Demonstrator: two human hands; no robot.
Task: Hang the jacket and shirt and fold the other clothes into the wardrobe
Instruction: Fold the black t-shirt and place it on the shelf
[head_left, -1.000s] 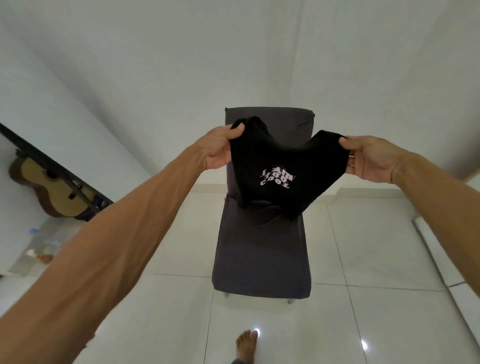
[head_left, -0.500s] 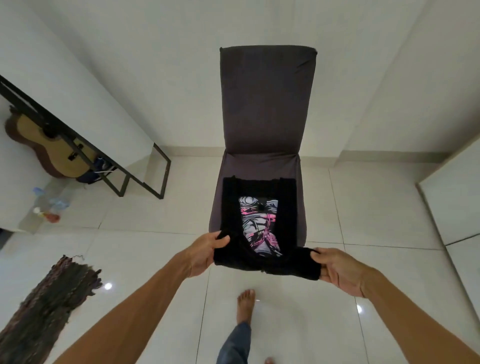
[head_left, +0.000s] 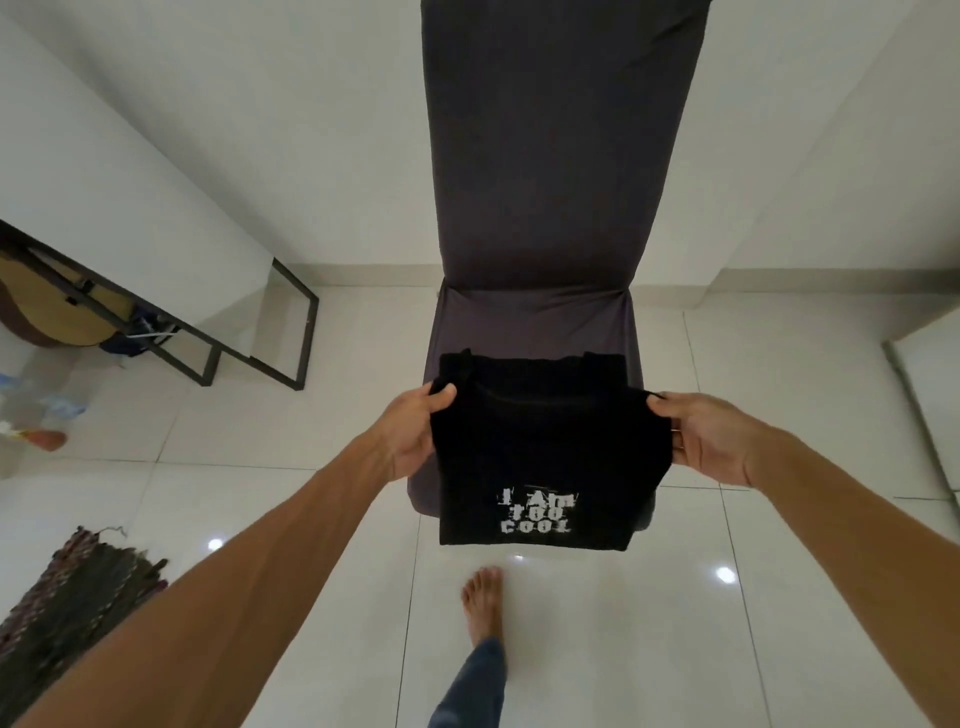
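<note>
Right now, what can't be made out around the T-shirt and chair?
1. Head view: chair backrest top, cut off by the upper edge.
2. Front of the seat, hidden under the black T-shirt.
3. Fingers of the left hand and right hand below the fabric, hidden by it.
4. Guitar, mostly behind a black metal frame and cut by the left edge.
5. Wardrobe: none identifiable.
</note>
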